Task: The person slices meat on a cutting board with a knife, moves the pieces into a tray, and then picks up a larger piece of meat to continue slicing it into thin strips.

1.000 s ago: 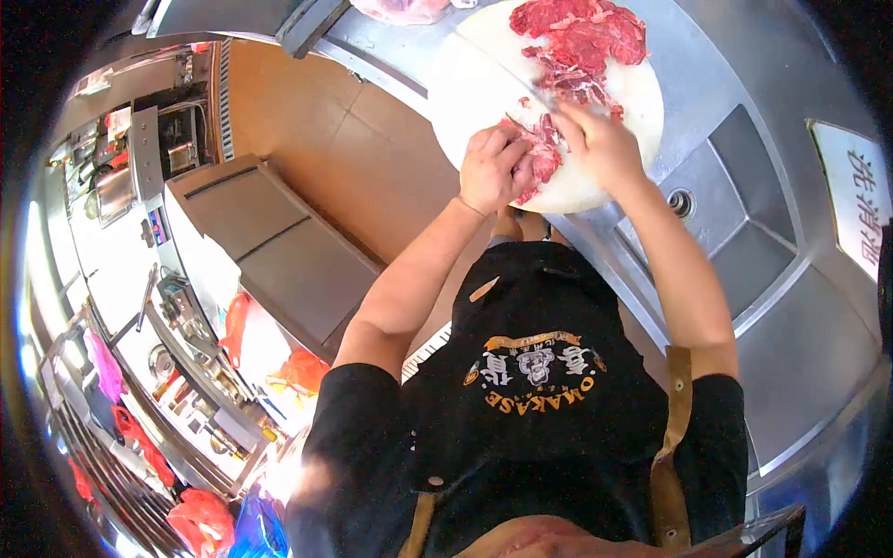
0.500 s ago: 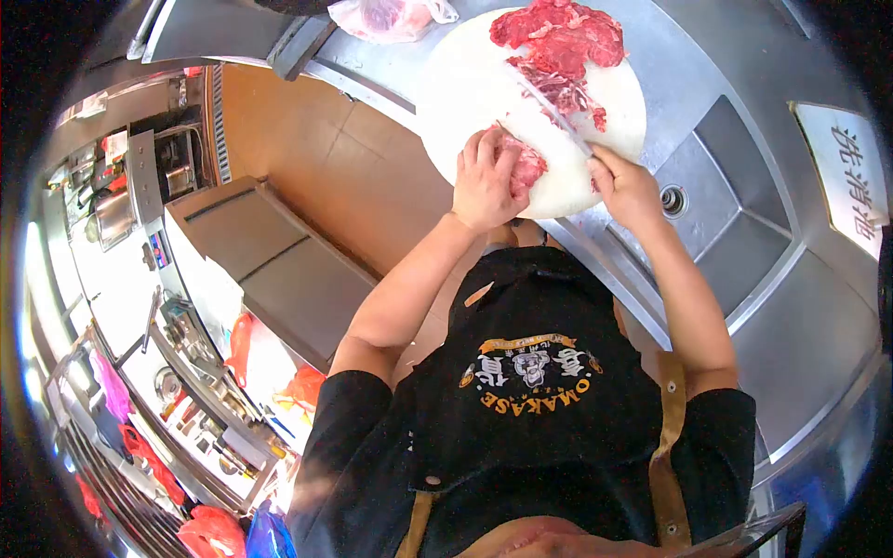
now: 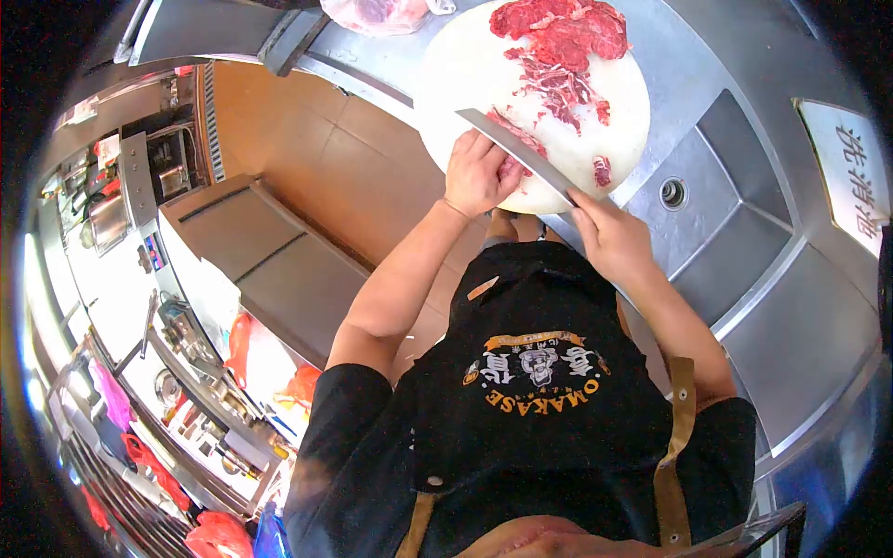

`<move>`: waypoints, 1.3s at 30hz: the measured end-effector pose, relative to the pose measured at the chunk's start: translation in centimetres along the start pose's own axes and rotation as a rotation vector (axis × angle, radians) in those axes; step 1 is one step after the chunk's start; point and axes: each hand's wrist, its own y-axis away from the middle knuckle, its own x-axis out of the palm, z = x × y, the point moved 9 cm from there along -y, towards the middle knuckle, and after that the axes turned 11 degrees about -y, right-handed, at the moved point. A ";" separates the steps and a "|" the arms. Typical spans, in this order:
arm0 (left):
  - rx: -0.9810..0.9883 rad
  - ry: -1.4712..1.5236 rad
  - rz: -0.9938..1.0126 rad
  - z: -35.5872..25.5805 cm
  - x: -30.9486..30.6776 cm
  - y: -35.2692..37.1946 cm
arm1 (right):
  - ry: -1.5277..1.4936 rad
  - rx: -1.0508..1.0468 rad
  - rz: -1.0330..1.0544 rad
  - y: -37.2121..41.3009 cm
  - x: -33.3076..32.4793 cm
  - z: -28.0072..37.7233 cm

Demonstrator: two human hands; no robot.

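A round white cutting board [image 3: 456, 70] lies at the top of the head view. My right hand [image 3: 609, 237] is closed around the handle of a broad-bladed knife [image 3: 519, 154], whose blade slants up and to the left. My left hand [image 3: 477, 175], fingers curled, presses a piece of red meat [image 3: 514, 132] on the board, right beside the blade. The blade partly hides this piece. Thin cut strips of meat [image 3: 563, 91] and a larger red slab [image 3: 567, 33] lie farther back. One small scrap [image 3: 603, 171] sits near the board's right edge.
A bag of meat [image 3: 377, 13] rests on the metal counter left of the board. To the right is a steel sink with a drain [image 3: 673, 192], with a white sign [image 3: 842, 172] beyond it. A steel cabinet [image 3: 270, 260] and cluttered shelves stand at left.
The knife has moved left and nearer to me, from the board's middle to beside my left hand, and its broad side now shows. My left hand still holds the meat.
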 end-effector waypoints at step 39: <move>-0.026 -0.002 -0.086 0.3 -0.1 0.4 | 0.056 -0.054 0.061 -5.1 1.7 0.5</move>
